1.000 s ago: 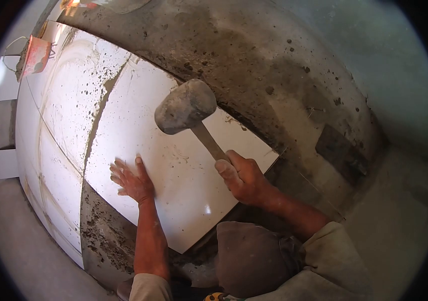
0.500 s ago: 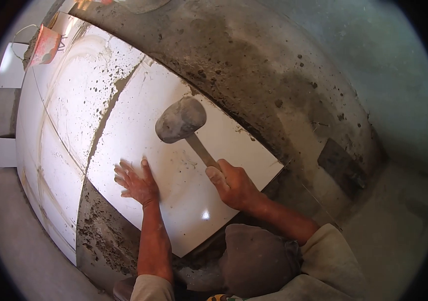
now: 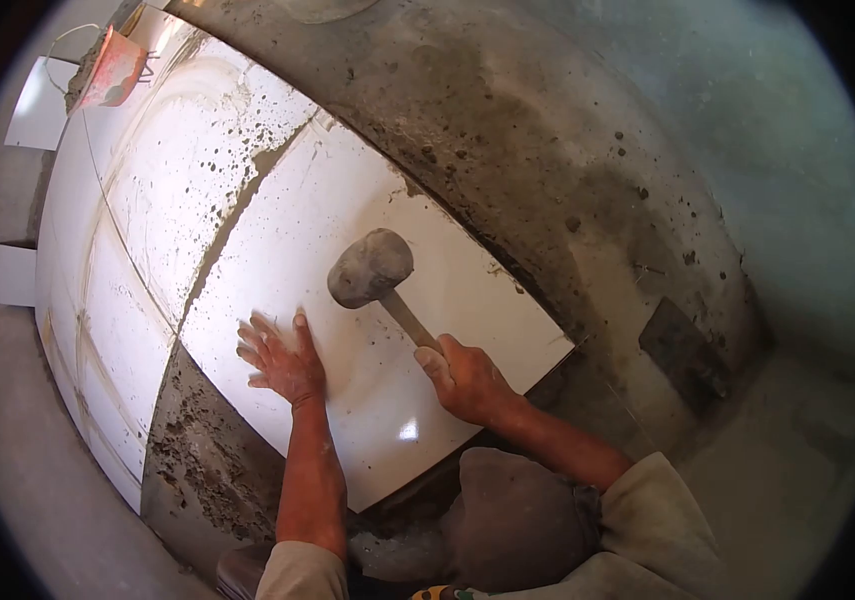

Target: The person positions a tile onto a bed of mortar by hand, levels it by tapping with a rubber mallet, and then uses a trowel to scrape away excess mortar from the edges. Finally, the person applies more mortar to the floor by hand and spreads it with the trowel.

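A large white floor tile (image 3: 347, 390) lies in front of me, smeared with grey mortar along its far edges. My right hand (image 3: 467, 378) is closed round the wooden handle of a mallet (image 3: 371, 268) with a thick grey rubber head. The mallet head overlaps the middle of the tile in this view. My left hand (image 3: 285, 358) rests flat near the tile's left part, palm down and fingers spread. A dirt-filled joint runs between this tile and the white tiles (image 3: 117, 300) to the left.
An orange bucket (image 3: 115, 70) stands at the upper left beside cut white tile pieces (image 3: 14, 274). Wet mortar (image 3: 217, 450) shows below the left tiles. A flat trowel (image 3: 685, 352) lies on the rough floor to the right, near the wall.
The mallet head has come down lower, closer to the tile, with my right hand a little lower too. My left hand stays spread on the tile. The view has shifted slightly.
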